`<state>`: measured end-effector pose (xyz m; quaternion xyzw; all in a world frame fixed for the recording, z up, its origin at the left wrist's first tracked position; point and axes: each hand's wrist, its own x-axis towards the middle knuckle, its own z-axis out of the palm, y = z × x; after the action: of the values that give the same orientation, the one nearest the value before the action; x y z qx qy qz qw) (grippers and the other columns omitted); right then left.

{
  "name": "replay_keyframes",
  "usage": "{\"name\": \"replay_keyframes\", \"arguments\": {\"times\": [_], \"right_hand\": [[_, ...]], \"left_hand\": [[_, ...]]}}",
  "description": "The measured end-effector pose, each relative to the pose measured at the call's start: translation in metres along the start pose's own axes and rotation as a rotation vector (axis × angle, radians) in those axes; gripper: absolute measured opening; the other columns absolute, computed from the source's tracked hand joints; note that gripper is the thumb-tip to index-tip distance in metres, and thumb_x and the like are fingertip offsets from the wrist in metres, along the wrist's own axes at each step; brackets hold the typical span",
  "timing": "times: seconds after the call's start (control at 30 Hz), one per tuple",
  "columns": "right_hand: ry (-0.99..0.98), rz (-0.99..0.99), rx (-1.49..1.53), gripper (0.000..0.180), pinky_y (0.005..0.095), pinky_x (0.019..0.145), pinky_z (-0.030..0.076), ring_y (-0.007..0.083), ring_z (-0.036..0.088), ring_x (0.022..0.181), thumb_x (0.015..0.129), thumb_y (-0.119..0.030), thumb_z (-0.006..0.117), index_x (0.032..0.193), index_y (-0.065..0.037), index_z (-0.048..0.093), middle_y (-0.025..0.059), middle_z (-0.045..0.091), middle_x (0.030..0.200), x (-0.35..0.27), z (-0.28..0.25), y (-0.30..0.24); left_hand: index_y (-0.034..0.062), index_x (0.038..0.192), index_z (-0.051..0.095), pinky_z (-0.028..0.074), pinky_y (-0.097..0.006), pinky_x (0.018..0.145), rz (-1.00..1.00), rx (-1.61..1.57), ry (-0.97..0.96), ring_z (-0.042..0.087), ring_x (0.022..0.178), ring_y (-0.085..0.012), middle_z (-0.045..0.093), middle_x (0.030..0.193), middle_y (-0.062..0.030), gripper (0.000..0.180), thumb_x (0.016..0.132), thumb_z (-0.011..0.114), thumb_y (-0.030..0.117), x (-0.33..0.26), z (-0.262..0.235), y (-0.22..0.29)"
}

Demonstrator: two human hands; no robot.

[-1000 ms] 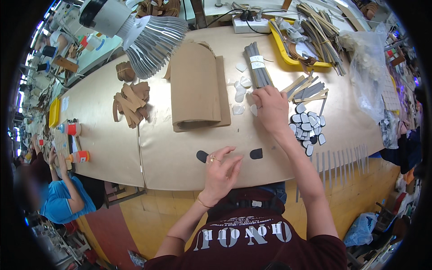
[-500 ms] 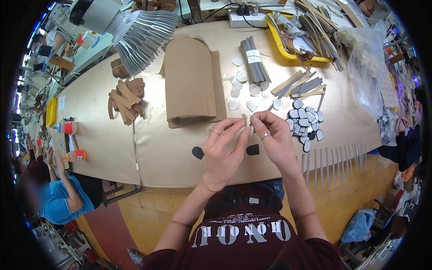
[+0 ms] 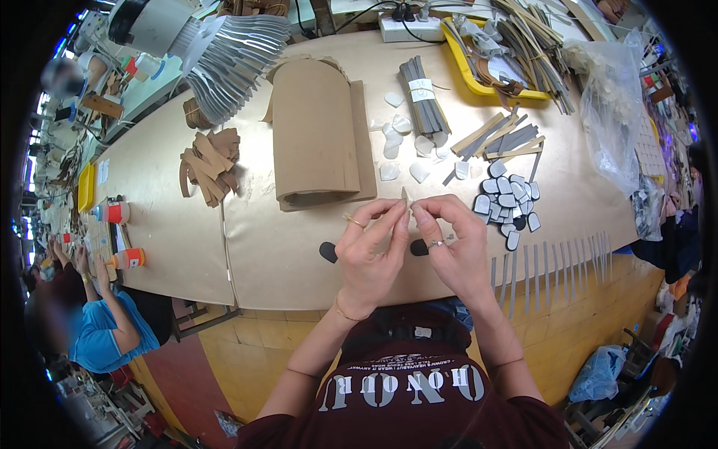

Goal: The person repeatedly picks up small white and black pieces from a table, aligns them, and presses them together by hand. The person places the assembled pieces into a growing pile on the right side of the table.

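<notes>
My left hand (image 3: 372, 243) and my right hand (image 3: 453, 243) meet over the near middle of the table, fingertips pinched together. Between them is a small thin pale piece (image 3: 404, 194), seen nearly edge-on and mostly covered by the fingers. It resembles the loose white translucent pieces (image 3: 419, 173) scattered just beyond. A black rounded tab (image 3: 327, 252) lies beside my left hand, and another black tab (image 3: 419, 248) is partly hidden by my right hand. To the right is a heap of white tabs with black edges (image 3: 505, 196).
A curved brown cardboard form (image 3: 314, 127) stands left of centre, near brown strips (image 3: 209, 166). Grey strips (image 3: 425, 105) lie bundled at the back, by a yellow tray (image 3: 479, 88). A lamp (image 3: 232, 67) overhangs the back left. Narrow strips (image 3: 537, 277) line the front edge. A co-worker sits far left.
My right hand has shifted slightly down and left, its fingers curling closer to the left hand's and covering more of the near black tab. The pale piece now shows edge-on above the fingertips.
</notes>
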<state>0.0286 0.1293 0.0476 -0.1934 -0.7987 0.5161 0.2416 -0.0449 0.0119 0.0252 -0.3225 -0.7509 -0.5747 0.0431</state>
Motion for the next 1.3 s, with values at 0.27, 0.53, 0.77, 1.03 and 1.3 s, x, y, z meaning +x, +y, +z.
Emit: {"name": "replay_keyframes", "arguments": {"times": [0.27, 0.53, 0.77, 1.03, 1.3], "right_hand": [[-0.011, -0.004, -0.147, 0.012, 0.0328, 0.079, 0.050, 0.0231, 0.067, 0.084, 0.092, -0.008, 0.068, 0.096, 0.002, 0.071, 0.0123, 0.072, 0.091, 0.000, -0.004, -0.006], [0.005, -0.031, -0.203, 0.010, 0.0347, 0.080, 0.046, 0.0246, 0.065, 0.082, 0.091, -0.010, 0.069, 0.093, 0.000, 0.071, 0.0108, 0.071, 0.090, 0.001, -0.003, -0.007], [-0.029, -0.115, -0.273, 0.009, 0.0348, 0.082, 0.043, 0.0237, 0.063, 0.083, 0.092, -0.010, 0.067, 0.093, -0.001, 0.067, 0.0085, 0.068, 0.089, 0.000, -0.005, -0.001], [-0.070, 0.138, 0.095, 0.009, 0.0277, 0.076, 0.045, 0.0127, 0.056, 0.080, 0.096, -0.005, 0.060, 0.096, 0.003, 0.065, 0.0061, 0.064, 0.086, -0.002, -0.008, 0.007], [-0.060, 0.025, -0.030, 0.010, 0.0270, 0.076, 0.046, 0.0121, 0.057, 0.080, 0.097, -0.005, 0.059, 0.098, 0.004, 0.064, 0.0065, 0.064, 0.086, -0.003, -0.008, 0.011]], "left_hand": [[0.0016, 0.109, 0.074, 0.055, -0.033, 0.077, 0.026, 0.025, -0.002, 0.070, 0.088, -0.0242, 0.069, 0.103, -0.0125, 0.027, 0.082, 0.074, -0.004, -0.004, 0.004, -0.003], [0.0012, 0.108, 0.074, 0.055, -0.032, 0.077, 0.013, 0.018, -0.012, 0.070, 0.087, -0.0240, 0.069, 0.103, -0.0125, 0.027, 0.082, 0.075, -0.003, -0.004, 0.004, -0.002], [-0.0015, 0.100, 0.074, 0.054, -0.029, 0.077, -0.141, -0.116, -0.032, 0.068, 0.086, -0.0197, 0.070, 0.098, -0.0123, 0.015, 0.085, 0.073, 0.000, -0.002, 0.000, -0.006], [-0.0022, 0.094, 0.074, 0.049, -0.025, 0.072, -0.349, -0.464, -0.097, 0.060, 0.078, -0.0101, 0.071, 0.095, -0.0083, 0.008, 0.087, 0.071, 0.001, 0.005, 0.007, -0.020], [-0.0070, 0.099, 0.070, 0.052, -0.025, 0.077, -0.382, -0.456, -0.072, 0.063, 0.085, -0.0117, 0.067, 0.102, -0.0091, 0.010, 0.093, 0.066, -0.001, -0.001, 0.004, -0.018]]}}
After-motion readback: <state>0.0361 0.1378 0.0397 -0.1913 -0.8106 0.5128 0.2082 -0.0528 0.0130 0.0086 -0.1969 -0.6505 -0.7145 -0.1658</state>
